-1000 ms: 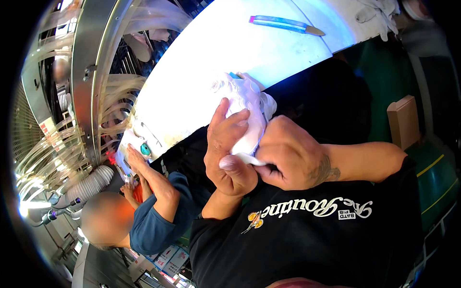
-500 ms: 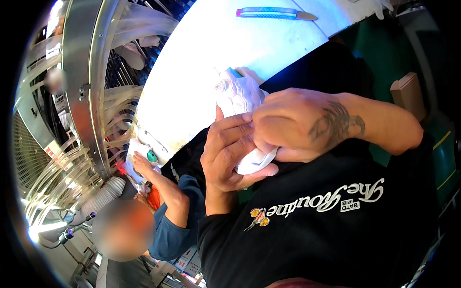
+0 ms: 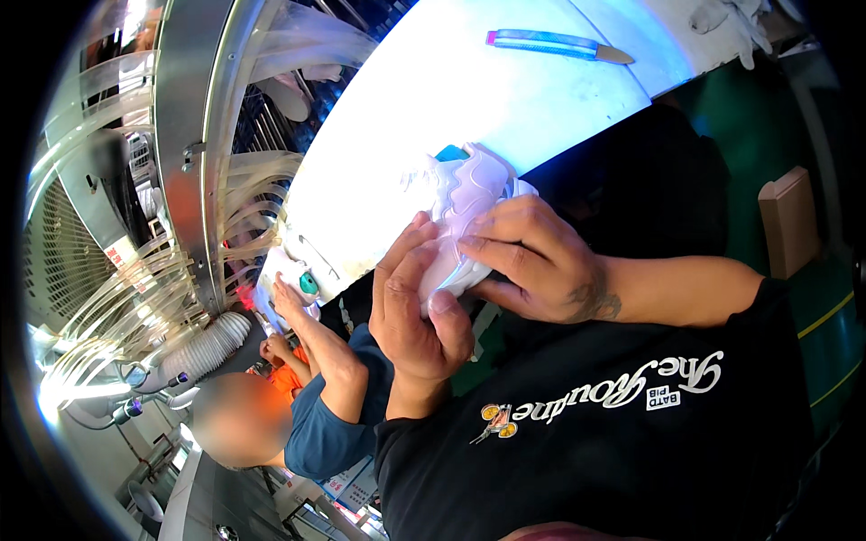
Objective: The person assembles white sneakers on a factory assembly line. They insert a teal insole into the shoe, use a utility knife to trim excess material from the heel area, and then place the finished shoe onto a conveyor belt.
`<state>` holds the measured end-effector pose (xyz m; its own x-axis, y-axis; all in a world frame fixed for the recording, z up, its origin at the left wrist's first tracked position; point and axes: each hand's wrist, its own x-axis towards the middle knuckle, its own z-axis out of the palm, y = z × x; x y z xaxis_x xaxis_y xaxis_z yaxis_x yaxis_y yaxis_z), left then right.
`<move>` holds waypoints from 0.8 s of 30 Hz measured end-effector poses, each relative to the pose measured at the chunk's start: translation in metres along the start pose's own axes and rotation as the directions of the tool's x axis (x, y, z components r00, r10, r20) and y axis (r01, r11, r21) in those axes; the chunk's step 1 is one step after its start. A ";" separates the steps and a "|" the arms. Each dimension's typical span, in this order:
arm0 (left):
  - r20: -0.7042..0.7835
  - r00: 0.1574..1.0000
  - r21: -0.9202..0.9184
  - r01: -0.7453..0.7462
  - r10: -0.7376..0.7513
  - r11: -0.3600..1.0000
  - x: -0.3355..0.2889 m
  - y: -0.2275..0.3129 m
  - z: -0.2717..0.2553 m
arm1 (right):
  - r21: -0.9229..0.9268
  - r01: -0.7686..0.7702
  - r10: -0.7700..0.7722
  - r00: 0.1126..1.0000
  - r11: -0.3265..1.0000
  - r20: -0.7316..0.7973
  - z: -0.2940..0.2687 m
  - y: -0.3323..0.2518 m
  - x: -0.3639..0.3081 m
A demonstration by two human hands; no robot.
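A white sneaker [image 3: 469,180] with wavy-edged panels sits between my hands, tilted over the near edge of the white table. Teal material shows at its far end. My left hand [image 3: 410,302] wraps its near left side, the thumb against the near end. From the right, my right hand [image 3: 541,261] presses bent fingers onto the shoe's upper surface, the thumb underneath. Part of the shoe is hidden behind the fingers, and glare washes out its far left part.
On the brightly lit white table [image 3: 388,117] lies a blue-handled tool [image 3: 559,45] with a pointed brown tip. White gloves [image 3: 735,22] rest at the far right. A co-worker in a blue shirt [image 3: 329,415] works at left beside machinery and clear tubes [image 3: 99,316]. A cardboard box [image 3: 787,221] stands at right.
The shoe has turned, showing more of its wavy side panel. My right hand has gone from a closed fist over it to fingers laid along its side; my left thumb has moved up.
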<state>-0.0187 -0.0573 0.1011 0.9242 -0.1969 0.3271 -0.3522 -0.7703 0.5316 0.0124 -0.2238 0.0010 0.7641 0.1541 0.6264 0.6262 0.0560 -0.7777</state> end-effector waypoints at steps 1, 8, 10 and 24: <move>-0.009 1.000 0.024 -0.007 0.007 1.000 0.001 0.000 0.001 | -0.012 -0.003 0.003 0.999 1.000 -0.042 0.004 -0.001 -0.002; 0.050 0.994 0.026 -0.101 0.100 0.995 0.008 -0.013 0.000 | 0.120 -0.052 0.036 0.991 0.991 0.129 -0.012 0.009 0.018; 0.098 0.983 0.025 -0.158 0.155 0.987 0.016 -0.014 -0.002 | 0.181 0.015 -0.039 0.991 0.983 0.130 -0.015 0.021 0.026; 0.062 0.983 -0.108 -0.164 0.171 0.981 0.022 -0.036 -0.006 | 0.209 -0.317 0.195 0.869 0.925 0.455 -0.019 0.057 0.043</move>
<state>0.0138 -0.0308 0.0938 0.8578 -0.3631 0.3637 -0.5124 -0.6579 0.5519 0.0836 -0.2331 -0.0150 0.7159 0.5935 0.3678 0.3042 0.2090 -0.9294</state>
